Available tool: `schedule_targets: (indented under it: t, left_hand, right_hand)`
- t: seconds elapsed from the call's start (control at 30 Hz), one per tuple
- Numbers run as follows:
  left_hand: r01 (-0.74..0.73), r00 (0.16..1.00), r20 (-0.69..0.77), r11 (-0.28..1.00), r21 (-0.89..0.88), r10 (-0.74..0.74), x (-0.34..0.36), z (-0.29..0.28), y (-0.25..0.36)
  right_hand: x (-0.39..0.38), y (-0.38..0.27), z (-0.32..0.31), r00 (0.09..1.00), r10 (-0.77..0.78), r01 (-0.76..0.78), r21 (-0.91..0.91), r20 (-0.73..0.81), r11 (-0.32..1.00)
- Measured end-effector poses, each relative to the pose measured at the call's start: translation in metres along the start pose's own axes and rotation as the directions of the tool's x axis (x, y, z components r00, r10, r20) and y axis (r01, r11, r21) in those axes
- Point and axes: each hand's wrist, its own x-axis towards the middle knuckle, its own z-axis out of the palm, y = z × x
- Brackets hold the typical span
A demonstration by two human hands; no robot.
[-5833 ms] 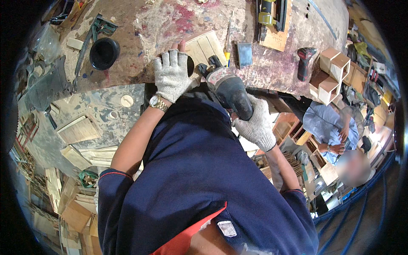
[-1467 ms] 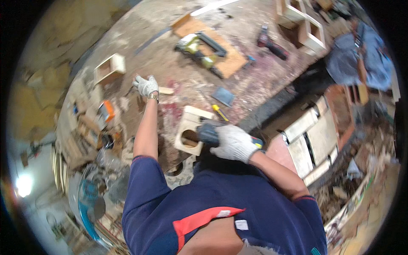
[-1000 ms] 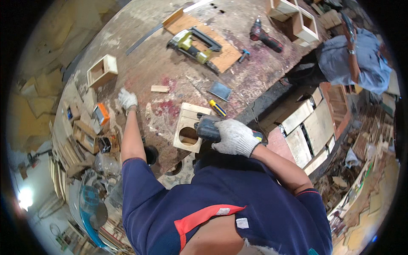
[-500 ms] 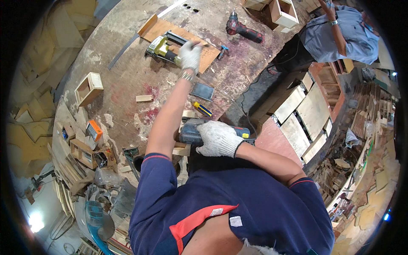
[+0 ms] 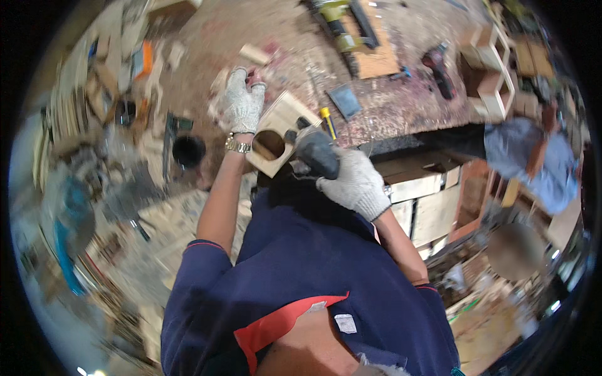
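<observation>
My left hand, in a white knit glove with a metal watch at the wrist, lies at the upper left edge of a pale wooden piece with a round hole. Its fingers are apart, and nothing shows between them. My gloved right hand is closed around the rear of a dark, rounded power tool. The tool's front end lies over the right side of the wooden piece; blur hides whether they touch. A yellow-and-dark handled tool and a dark flat rectangular object lie just beyond.
Farther off are a green nail gun on a wooden board, a red-and-black drill and wooden boxes. A small wood block lies beyond my left hand. Another person in blue is at the right.
My left hand has left the nail gun and come back to the holed wooden piece. My right hand still holds the power tool, now turned with its front toward that piece. The view has shifted.
</observation>
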Motion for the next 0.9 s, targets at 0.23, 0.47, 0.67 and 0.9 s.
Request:
schedule_targets:
  t: [0.23,0.47,0.67,0.9]
  left_hand:
    - [-0.118,0.987,0.137,0.965,0.235,0.088,-0.079,-0.001,-0.074]
    - [0.015,0.978,0.196,0.962,0.274,-0.071,-0.087,0.014,-0.054]
    - [0.033,0.978,0.186,0.950,0.311,-0.094,-0.088,0.015,-0.047]
    - [-0.036,0.981,0.194,0.961,0.275,-0.019,-0.089,0.008,-0.042]
  right_hand:
    - [0.003,0.005,-0.002,1.000,0.008,-0.007,-0.074,0.022,0.997]
    - [0.008,-0.005,-0.009,0.995,0.077,-0.067,-0.153,0.062,0.986]
    - [0.006,-0.009,-0.006,0.999,0.048,-0.046,-0.111,0.022,0.993]
    - [0.004,-0.006,-0.005,0.999,-0.012,0.012,0.000,0.036,1.000]
